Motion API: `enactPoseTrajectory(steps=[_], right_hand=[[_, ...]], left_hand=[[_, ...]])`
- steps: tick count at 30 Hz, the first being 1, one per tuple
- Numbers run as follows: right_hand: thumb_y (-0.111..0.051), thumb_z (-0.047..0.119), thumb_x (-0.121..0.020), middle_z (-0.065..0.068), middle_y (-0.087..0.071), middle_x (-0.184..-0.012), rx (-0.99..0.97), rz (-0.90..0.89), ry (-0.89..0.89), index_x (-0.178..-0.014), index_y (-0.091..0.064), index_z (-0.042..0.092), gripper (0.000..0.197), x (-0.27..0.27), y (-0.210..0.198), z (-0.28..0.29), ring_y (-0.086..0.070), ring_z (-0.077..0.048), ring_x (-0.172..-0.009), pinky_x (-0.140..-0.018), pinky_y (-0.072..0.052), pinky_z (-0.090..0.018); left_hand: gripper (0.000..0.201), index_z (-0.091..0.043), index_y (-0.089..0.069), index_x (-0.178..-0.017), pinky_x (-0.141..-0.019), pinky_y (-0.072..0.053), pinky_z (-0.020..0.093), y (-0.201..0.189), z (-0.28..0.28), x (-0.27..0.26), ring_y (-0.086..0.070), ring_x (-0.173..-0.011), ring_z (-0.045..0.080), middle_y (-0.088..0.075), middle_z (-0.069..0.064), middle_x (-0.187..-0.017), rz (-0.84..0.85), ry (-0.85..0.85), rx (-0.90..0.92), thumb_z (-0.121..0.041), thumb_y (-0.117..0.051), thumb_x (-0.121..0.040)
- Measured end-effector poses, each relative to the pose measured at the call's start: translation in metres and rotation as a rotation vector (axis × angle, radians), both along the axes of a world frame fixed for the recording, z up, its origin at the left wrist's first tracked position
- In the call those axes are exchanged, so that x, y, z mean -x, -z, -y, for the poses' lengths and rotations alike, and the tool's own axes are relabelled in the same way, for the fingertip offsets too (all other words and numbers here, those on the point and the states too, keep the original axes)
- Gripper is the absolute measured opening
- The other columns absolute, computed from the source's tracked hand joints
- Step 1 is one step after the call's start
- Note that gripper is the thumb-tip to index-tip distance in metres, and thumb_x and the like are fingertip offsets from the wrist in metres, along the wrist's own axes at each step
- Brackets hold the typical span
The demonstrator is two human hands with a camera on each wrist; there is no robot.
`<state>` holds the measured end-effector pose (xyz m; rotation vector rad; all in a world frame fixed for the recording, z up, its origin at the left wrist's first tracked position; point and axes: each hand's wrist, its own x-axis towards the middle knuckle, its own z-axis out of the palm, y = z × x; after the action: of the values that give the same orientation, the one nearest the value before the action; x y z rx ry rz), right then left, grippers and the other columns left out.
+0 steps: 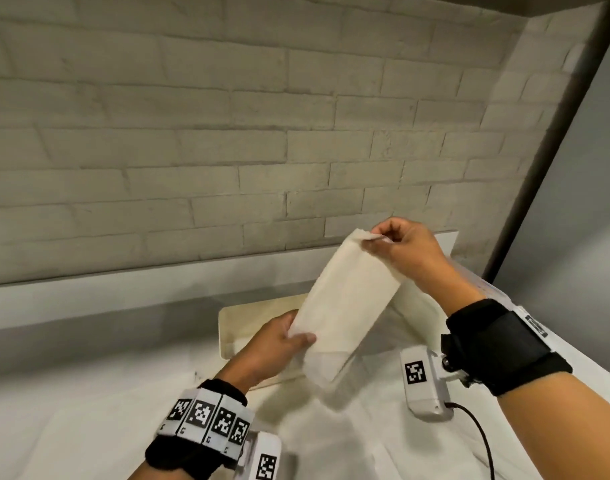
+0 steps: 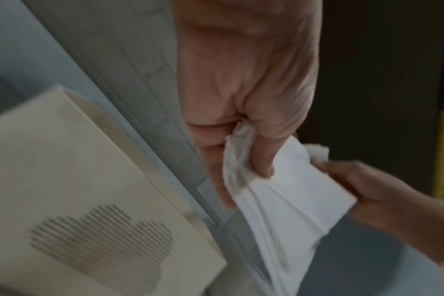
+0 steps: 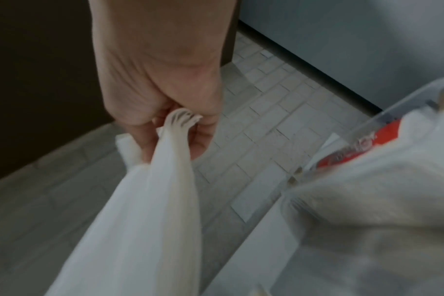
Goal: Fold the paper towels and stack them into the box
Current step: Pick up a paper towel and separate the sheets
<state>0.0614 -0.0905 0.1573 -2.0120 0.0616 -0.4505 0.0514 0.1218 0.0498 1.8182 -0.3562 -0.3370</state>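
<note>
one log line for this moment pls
left hand: pinches paper towel low end | right hand: pinches top corner | towel: midair above box

Soft matt paper towel (image 1: pixel 345 306), rough painted brick wall (image 1: pixel 227 133), smooth matt box (image 2: pixel 64 160)

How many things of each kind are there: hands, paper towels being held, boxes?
Hands: 2, left hand and right hand
Held white paper towel: 1
Cream rectangular box: 1
Total: 4
</note>
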Motion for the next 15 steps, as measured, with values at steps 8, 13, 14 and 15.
enactPoseTrajectory(steps=[8,13,14,15], right_hand=[[-0.061,0.016,-0.085,-0.009,-0.061,-0.103,0.172,-0.259,0.178,-0.109,-0.057,0.01,0.025,-0.053,0.056,-0.034,-0.056,-0.022,-0.088,-0.072,-0.042,-0.024],[-0.054,0.01,-0.085,-0.011,-0.06,-0.112,0.482,-0.41,0.124,-0.11,-0.053,0.01,0.025,-0.077,0.103,-0.053,-0.058,-0.026,-0.103,-0.077,-0.046,-0.024],[-0.051,0.009,-0.087,-0.011,-0.06,-0.116,0.601,-0.41,0.091,-0.113,-0.053,0.008,0.026,-0.08,0.109,-0.055,-0.057,-0.027,-0.106,-0.079,-0.045,-0.024],[-0.047,0.008,-0.089,-0.012,-0.06,-0.118,0.704,-0.409,0.059,-0.115,-0.054,0.007,0.028,-0.083,0.114,-0.059,-0.056,-0.027,-0.109,-0.082,-0.046,-0.025]], left_hand=[[0.006,-0.004,-0.061,-0.09,-0.065,-0.044,0.025,-0.015,-0.06,-0.051,-0.058,-0.074,0.022,-0.065,0.016,-0.089,-0.073,-0.407,-0.093,-0.008,-0.056,-0.091],[0.038,0.001,-0.045,-0.121,-0.075,-0.042,0.025,-0.008,-0.057,-0.084,-0.057,-0.107,0.028,-0.058,0.015,-0.118,0.009,-0.507,-0.554,-0.01,-0.058,-0.087],[0.041,0.003,-0.039,-0.124,-0.075,-0.042,0.025,-0.005,-0.054,-0.086,-0.056,-0.11,0.029,-0.055,0.017,-0.122,-0.003,-0.502,-0.61,-0.007,-0.056,-0.088],[0.044,0.004,-0.033,-0.127,-0.076,-0.044,0.024,-0.001,-0.05,-0.09,-0.055,-0.112,0.029,-0.052,0.018,-0.124,-0.012,-0.487,-0.672,-0.004,-0.054,-0.089]])
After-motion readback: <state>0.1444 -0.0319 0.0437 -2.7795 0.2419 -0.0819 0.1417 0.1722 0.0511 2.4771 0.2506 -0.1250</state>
